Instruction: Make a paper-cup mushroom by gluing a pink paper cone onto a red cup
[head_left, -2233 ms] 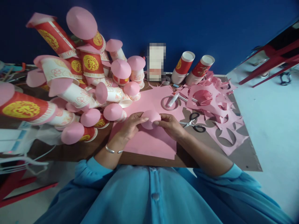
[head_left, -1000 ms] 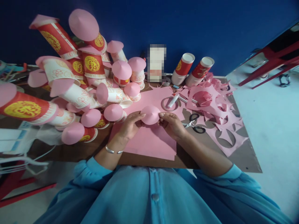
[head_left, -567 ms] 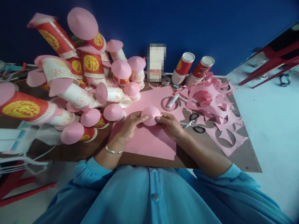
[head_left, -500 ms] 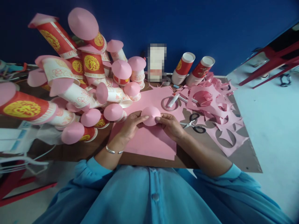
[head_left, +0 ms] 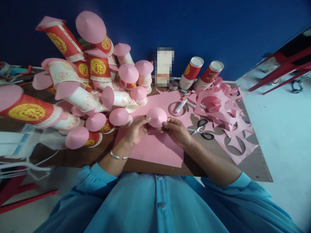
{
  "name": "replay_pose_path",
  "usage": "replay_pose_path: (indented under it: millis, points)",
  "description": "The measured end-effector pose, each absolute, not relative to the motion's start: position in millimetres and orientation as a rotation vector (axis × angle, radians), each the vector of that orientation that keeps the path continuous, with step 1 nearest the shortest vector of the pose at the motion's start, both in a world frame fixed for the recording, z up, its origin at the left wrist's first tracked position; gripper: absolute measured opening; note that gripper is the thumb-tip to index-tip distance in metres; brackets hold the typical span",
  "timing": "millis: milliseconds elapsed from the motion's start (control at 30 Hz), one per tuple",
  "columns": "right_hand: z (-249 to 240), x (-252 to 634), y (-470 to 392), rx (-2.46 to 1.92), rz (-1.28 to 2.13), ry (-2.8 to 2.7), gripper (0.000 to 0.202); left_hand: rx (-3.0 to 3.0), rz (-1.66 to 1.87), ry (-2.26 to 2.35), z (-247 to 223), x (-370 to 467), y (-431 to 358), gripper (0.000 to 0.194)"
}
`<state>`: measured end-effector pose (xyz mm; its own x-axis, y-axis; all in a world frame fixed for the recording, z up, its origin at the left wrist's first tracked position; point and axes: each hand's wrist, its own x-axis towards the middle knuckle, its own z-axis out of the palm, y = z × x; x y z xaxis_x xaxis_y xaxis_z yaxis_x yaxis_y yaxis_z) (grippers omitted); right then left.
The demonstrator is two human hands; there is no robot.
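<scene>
A pink paper cone (head_left: 156, 116), shallow and pointed, is held between both hands above a stack of pink paper sheets (head_left: 150, 149). My left hand (head_left: 137, 129) pinches its left edge, thumb on the upper face. On the opposite side, my right hand (head_left: 178, 129) grips the lower right edge with thumb and fingers, the thumb near the cone's front. The fingers beneath the cone are partly hidden. Scissors with black handles (head_left: 199, 129) lie just right of my right hand. Behind the cone, a roll of tape (head_left: 171, 111) and a white glue tube (head_left: 181, 106) rest on pink paper.
Many paper cups with pink cone tops (head_left: 98, 68) are piled on the left. Two stacks of red and white cups (head_left: 191, 72) stand against the blue wall. Cut pink paper scraps (head_left: 233, 129) cover the table's right side. A blurred-out pale box (head_left: 164, 68) stands at the back.
The cone has shifted slightly up and tilted in my hands. My left thumb has moved from the cone's middle toward its left rim. The whole view has shifted a little.
</scene>
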<state>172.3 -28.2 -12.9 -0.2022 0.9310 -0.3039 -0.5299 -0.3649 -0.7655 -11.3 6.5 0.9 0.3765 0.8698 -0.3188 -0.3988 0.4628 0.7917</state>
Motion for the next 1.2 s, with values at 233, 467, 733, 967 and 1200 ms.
replay_pose_path:
  millis: [233, 467, 733, 967, 1200]
  points:
    - [-12.9, 172.4, -28.5, -0.953, 1.812, -0.678, 0.037, 0.711, 0.881, 0.826, -1.8, -11.7, 7.4, 0.027]
    - [-10.8, 176.8, -26.3, -0.978, 1.707, -0.699, 0.034, 0.700, 0.872, 0.905, 6.4, -12.0, 6.3, 0.032]
    - [-7.3, 176.3, -26.6, -0.990, 1.733, -0.713, 0.034, 0.699, 0.887, 0.930, 7.0, -11.7, 5.8, 0.034]
    - [-10.7, 175.9, -26.6, -0.987, 1.706, -0.680, 0.036, 0.747, 0.807, 0.842, 6.7, -12.2, 5.9, 0.029]
    - [-10.6, 174.5, -28.3, -1.019, 1.792, -0.668, 0.038, 0.722, 0.923, 0.893, 3.1, -9.6, 6.1, 0.030]
